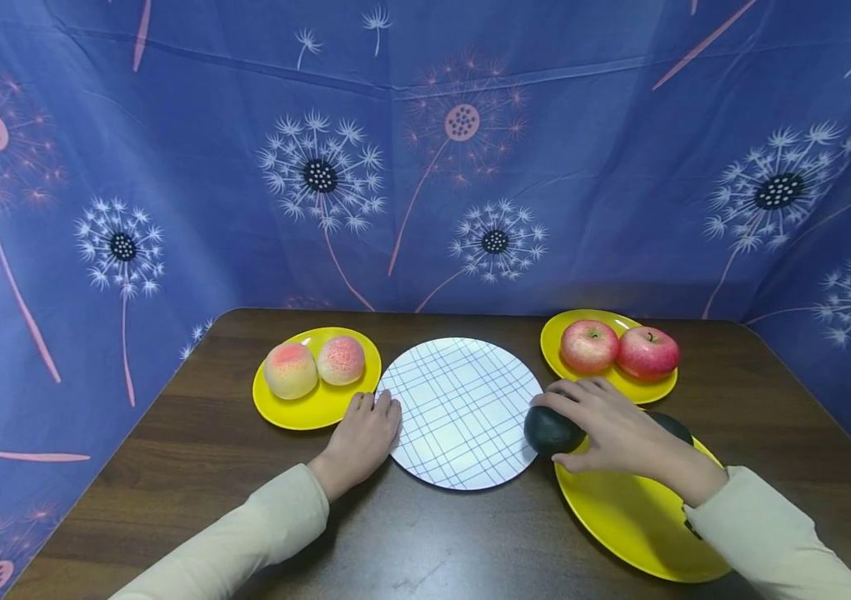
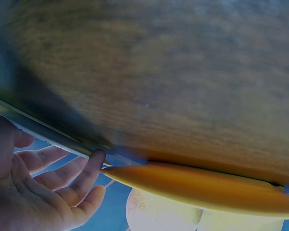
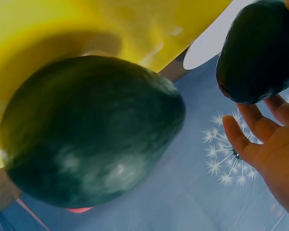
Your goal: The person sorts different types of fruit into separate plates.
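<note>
In the head view my right hand (image 1: 613, 429) holds a dark green avocado (image 1: 549, 432) over the gap between the white plate and the large yellow plate (image 1: 643, 525). A second avocado (image 3: 91, 130) lies on that yellow plate, large in the right wrist view and partly hidden behind my hand in the head view. The round white plate (image 1: 463, 408) with blue crossed lines stands in the middle. My left hand (image 1: 363, 442) grips its left rim with bent fingers, and the left wrist view shows the fingers (image 2: 82, 183) against the plate's edge.
On the left, a small yellow plate (image 1: 305, 419) bears two peaches (image 1: 290, 371), close to the white plate. Behind my right hand, another small yellow plate (image 1: 556, 329) carries two apples (image 1: 648, 352). The brown wooden table (image 1: 170, 475) ends at a blue dandelion-print cloth (image 1: 425, 275).
</note>
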Tool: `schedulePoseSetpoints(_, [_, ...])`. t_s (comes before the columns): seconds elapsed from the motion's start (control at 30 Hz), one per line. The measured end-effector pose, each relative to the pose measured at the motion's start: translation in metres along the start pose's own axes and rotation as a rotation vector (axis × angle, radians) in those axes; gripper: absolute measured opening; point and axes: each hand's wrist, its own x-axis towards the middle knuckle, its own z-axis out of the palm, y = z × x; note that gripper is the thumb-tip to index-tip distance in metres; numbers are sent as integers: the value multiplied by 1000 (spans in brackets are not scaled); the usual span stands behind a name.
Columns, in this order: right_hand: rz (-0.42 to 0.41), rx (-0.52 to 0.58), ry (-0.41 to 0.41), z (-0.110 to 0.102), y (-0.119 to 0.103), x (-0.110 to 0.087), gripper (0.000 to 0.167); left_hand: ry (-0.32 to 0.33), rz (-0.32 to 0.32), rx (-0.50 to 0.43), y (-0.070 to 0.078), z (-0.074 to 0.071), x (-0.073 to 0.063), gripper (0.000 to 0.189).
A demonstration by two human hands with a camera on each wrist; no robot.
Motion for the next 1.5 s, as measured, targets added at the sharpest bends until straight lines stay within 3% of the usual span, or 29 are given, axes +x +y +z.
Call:
schedulePoseSetpoints(0.5, [14, -6, 44, -6, 5, -19, 69, -24, 6, 5, -1, 0, -1, 39])
schedulePoseSetpoints(1.23, [47, -23, -27, -8, 12, -39, 62, -41, 9, -7, -1, -1, 0, 40])
schedulePoseSetpoints(1.5, [23, -36, -39, -7, 13, -44, 61, -40, 9, -7, -1, -1, 0, 40])
